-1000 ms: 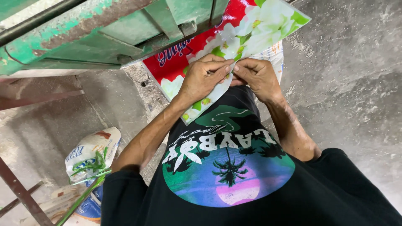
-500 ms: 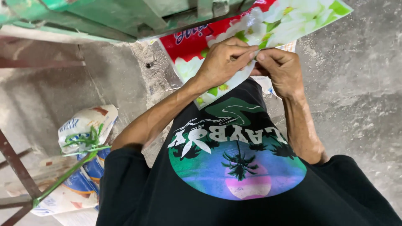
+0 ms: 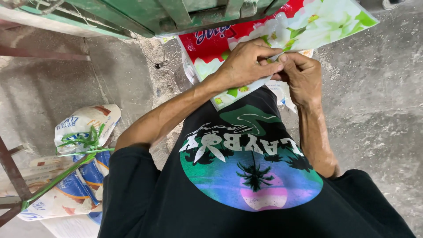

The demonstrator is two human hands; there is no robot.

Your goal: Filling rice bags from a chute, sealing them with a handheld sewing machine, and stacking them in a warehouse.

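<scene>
A woven plastic sack (image 3: pixel 308 22), red at the top with white flowers and green leaves printed on it, hangs in front of my chest below a green machine (image 3: pixel 145 15). My left hand (image 3: pixel 246 64) lies across the sack's lower edge with thumb and fingers pinched on it. My right hand (image 3: pixel 302 75) meets it from the right and pinches the same edge. The fingertips of both hands touch. What lies between the fingertips is too small to tell.
A tied white sack (image 3: pixel 83 128) with green string lies on the concrete floor (image 3: pixel 383 123) at the left, on top of other flat printed bags (image 3: pixel 66 194). A rusty metal frame bar (image 3: pixel 11 174) stands at the far left.
The view has shifted, so the sack and both hands sit slightly higher and further right in the picture. Both hands keep pinching the sack's edge.
</scene>
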